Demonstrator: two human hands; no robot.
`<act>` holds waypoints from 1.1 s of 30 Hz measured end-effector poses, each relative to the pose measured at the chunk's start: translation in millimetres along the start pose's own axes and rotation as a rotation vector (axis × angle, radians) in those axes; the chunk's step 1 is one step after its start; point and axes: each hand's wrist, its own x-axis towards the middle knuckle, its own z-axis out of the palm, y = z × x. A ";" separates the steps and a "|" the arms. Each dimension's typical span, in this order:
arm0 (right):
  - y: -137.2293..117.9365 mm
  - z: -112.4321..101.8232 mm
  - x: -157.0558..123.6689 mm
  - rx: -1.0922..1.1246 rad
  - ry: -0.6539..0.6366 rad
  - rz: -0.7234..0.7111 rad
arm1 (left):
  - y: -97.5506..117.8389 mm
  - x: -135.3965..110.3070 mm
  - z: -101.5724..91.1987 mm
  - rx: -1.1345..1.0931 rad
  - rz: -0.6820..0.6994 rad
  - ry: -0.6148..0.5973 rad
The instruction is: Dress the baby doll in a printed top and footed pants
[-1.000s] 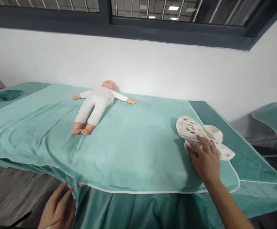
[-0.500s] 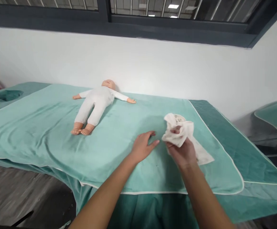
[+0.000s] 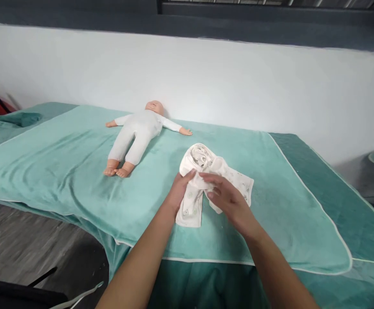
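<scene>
A crumpled white baby garment (image 3: 203, 171) with a faint print lies on the light green blanket (image 3: 61, 159) near the front middle of the bed. My left hand (image 3: 179, 193) grips its left side. On its right part rests my right hand (image 3: 227, 199), fingers pointing left across the cloth. A baby doll (image 3: 135, 135) in a white bodysuit lies on its back farther away to the left, arms spread, head toward the wall.
The bed has a darker green cover (image 3: 335, 189) showing at the right, and stands against a white wall (image 3: 206, 77) below a dark window frame. A folded green cloth (image 3: 21, 119) lies at the far left. Grey floor (image 3: 19, 240) lies in front at the left.
My right hand dragged the garment from the bed's right side toward the middle. My left hand came up from below the bed edge and took hold of it.
</scene>
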 end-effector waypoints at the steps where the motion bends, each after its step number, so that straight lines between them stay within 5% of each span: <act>1: 5.1 -1.4 3.3 -0.090 0.089 -0.027 | -1.2 0.8 -1.3 -0.002 0.035 0.030; 5: 29.0 -10.6 20.1 -0.534 0.354 -0.196 | -3.7 4.1 -5.3 -0.051 0.045 0.078; 9: 26.8 -31.2 37.8 -0.628 0.423 0.013 | -3.2 5.7 -8.1 -0.085 0.026 0.085; 12: 6.1 -40.8 49.6 -0.793 0.353 0.152 | -1.6 6.0 -7.8 -0.154 0.008 0.045; 17: -8.7 -25.2 66.4 -1.140 0.025 -0.106 | 2.7 2.6 -2.2 -0.249 -0.013 0.024; 19: -1.3 -18.7 73.7 -1.173 -0.027 -0.075 | 3.3 1.4 -1.7 -0.267 -0.018 0.021; 22: 11.5 -23.1 84.2 -1.081 0.044 0.073 | 2.9 1.6 -3.9 -0.290 -0.032 0.023; 27: 10.6 -55.9 84.1 -0.619 0.211 0.231 | 3.7 4.3 -9.2 -0.349 -0.064 0.036; 33: -11.9 -85.4 63.1 0.189 0.552 0.060 | 6.7 2.9 -11.2 -0.418 -0.145 0.036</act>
